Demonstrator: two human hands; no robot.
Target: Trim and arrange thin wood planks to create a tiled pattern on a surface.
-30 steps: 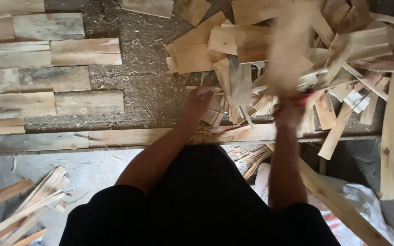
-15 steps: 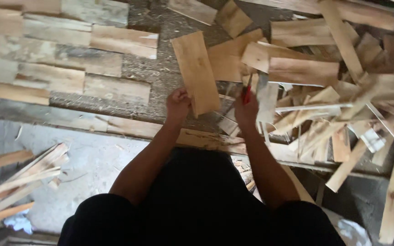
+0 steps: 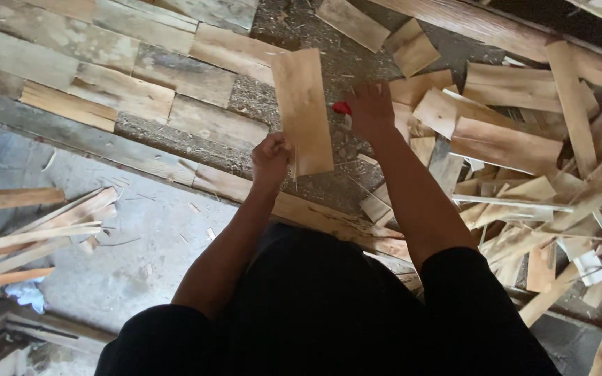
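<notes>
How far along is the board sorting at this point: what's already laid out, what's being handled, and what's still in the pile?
Done: flat boards lie side by side in rows at the left. In hand: the left hand grips the lower edge of one flat wooden board, while the right hand holds a small red-tipped object beside it. Left: a large jumbled heap of offcuts at the right remains unsorted.
</notes>
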